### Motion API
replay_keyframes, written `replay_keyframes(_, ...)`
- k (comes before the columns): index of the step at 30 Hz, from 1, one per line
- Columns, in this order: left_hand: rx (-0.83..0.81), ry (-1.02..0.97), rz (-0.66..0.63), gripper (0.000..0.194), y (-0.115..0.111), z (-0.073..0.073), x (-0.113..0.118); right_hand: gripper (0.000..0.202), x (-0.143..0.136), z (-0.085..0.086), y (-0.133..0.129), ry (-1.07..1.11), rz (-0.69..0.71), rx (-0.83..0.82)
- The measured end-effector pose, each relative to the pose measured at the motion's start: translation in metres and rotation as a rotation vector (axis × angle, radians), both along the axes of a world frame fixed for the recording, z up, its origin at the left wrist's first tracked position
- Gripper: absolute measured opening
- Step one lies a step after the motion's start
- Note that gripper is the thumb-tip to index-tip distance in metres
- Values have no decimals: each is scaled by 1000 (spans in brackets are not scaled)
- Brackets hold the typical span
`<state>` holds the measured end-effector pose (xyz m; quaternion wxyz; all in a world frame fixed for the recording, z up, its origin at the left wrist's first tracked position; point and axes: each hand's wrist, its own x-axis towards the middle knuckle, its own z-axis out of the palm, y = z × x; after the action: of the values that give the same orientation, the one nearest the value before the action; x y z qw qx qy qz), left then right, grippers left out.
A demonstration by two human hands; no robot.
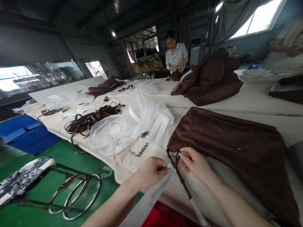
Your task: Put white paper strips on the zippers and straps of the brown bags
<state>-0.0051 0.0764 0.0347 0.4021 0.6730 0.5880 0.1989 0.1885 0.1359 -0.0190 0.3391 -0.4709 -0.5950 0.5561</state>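
Observation:
A large dark brown bag [227, 135] lies flat along the table's near right side, with a small zip pull on its face. From its left corner a narrow brown strap [181, 180] hangs toward me, its lower part wrapped in white. My right hand [193, 160] pinches this strap close to the bag's corner. A long translucent white strip [151, 197] runs down toward my lap; my left hand [153, 170] grips its upper end between thumb and curled fingers. The two hands are apart, with the strap between them.
Crumpled clear plastic [137, 110] and white strips [159, 130] lie beyond my left hand. Brown straps [94, 118] are heaped left. Brown bags [210, 78] are piled across the table, near a person [176, 56] handling a brown piece. A stool [26, 176] stands left of the table.

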Motion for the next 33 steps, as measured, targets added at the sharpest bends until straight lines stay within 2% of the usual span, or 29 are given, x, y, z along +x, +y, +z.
replay_keyframes(5, 4, 20, 58, 35, 2, 3, -5, 41, 1, 6, -6, -117, 149, 324)
replay_keyframes(9, -7, 10, 58, 36, 5, 10, -6, 44, -1, 8, -9, -151, 188, 445)
replay_keyframes(13, 11, -13, 49, 36, 7, 13, -3, 50, -2, 9, -11, -149, 245, 480)
replay_keyframes(19, 121, 29, 79, 32, 20, 6, 5, 54, -4, 11, -16, -220, 299, 500)
replay_keyframes(21, 134, 59, 93, 31, 26, 5, 9, 52, -3, 11, -14, -250, 265, 479)
replay_keyframes(25, 148, 125, 103, 32, 35, 4, 17, 51, 1, 7, -3, -307, 100, 364)
replay_keyframes(28, 156, 162, 78, 32, 37, 3, 20, 50, 3, -1, 4, -304, 70, 299)
replay_keyframes(33, 194, 207, 93, 28, 37, 4, 22, 44, 2, -3, 5, -275, 140, 448)
